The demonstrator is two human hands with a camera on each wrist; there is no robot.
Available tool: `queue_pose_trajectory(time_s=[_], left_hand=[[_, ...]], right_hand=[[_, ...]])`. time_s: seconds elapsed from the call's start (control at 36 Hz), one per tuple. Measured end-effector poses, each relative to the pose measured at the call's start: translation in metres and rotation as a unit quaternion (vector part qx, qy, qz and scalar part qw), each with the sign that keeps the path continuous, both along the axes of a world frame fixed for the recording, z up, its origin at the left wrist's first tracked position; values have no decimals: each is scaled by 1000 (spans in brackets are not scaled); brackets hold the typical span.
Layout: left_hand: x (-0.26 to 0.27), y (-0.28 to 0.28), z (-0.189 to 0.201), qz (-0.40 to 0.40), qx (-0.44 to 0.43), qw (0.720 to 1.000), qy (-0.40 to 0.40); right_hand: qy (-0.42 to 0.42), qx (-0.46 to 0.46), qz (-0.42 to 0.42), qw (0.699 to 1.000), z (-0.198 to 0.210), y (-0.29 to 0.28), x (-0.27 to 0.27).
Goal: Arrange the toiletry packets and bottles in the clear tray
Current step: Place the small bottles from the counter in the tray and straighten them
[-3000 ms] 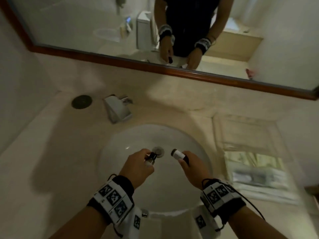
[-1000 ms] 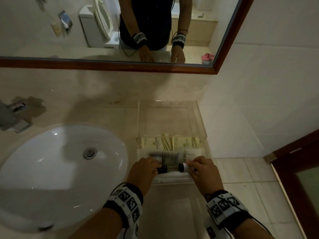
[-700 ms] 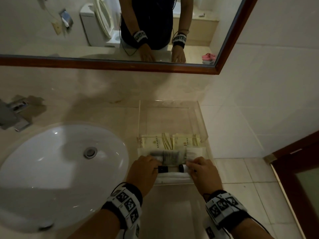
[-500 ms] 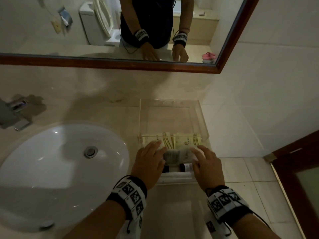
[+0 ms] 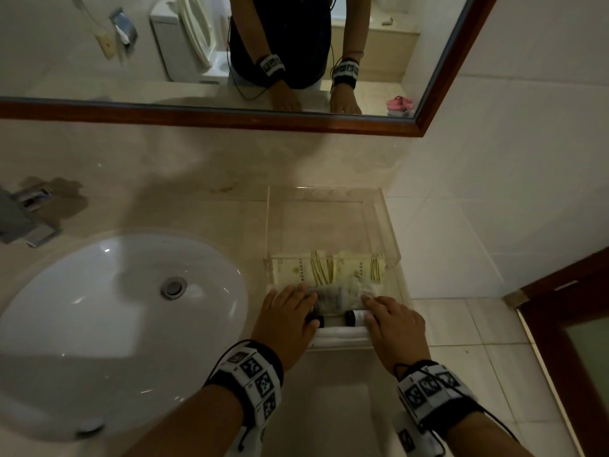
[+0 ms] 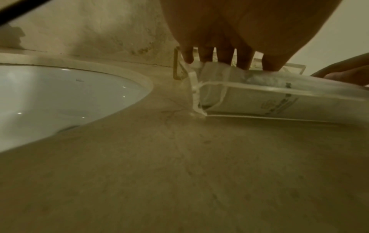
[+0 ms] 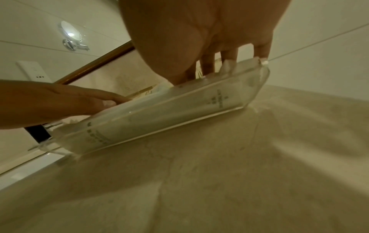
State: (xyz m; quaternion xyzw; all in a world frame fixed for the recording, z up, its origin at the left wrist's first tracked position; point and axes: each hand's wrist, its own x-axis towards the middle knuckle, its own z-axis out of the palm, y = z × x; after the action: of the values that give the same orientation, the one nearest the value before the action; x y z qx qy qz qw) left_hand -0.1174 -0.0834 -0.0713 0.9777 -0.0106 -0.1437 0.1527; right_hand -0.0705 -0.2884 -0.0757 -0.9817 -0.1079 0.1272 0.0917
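The clear tray (image 5: 385,227) stands on the counter right of the sink. Two cream packets (image 5: 301,268) lie across its middle, with a crinkly clear packet (image 5: 333,293) in front of them. Two small black-capped bottles lie end to end near the front, the left bottle (image 5: 318,321) and the right bottle (image 5: 356,316). A long white packet (image 5: 339,333) fills the front edge. My left hand (image 5: 290,303) and right hand (image 5: 384,313) lie flat with straight fingers on the packets and bottle ends. In the wrist views the fingers (image 6: 218,58) and fingers (image 7: 229,60) touch the packets over the tray wall (image 7: 179,116).
A white oval sink (image 5: 108,318) sits to the left, with a chrome tap (image 5: 23,216) behind it. A wood-framed mirror (image 5: 230,122) runs along the back wall. The counter ends just right of the tray, above the tiled floor (image 5: 478,341).
Both hands carried the two small bottles from over the sink to the tray, laid them at its front and let go. The fingers now lie flat on the contents.
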Motion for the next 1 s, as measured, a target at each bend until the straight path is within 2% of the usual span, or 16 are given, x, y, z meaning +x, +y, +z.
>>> queue_pose_trajectory(time_s=[0.11,0.25,0.36,0.56,0.86,1.0], left_hand=[[2,-2,7,4,-3,1000,-6],[9,1,17,35,-30,997,-59],[20,3,9,58,-27,997,-31],[21,-2,-7,43,11,999,9],[19,-4,-10,28,31,999,17],[25,-4,-2,44,6,999,4]], right_hand=[[1,-10,8,1000,3,-1,1],[-106,44,5,993,12,6,12],[-70,78,19,994,17,24,20],[22,29,57,998,2,35,30],[12,-8,42,999,-13,33,19],[19,19,27,999,-5,33,21]])
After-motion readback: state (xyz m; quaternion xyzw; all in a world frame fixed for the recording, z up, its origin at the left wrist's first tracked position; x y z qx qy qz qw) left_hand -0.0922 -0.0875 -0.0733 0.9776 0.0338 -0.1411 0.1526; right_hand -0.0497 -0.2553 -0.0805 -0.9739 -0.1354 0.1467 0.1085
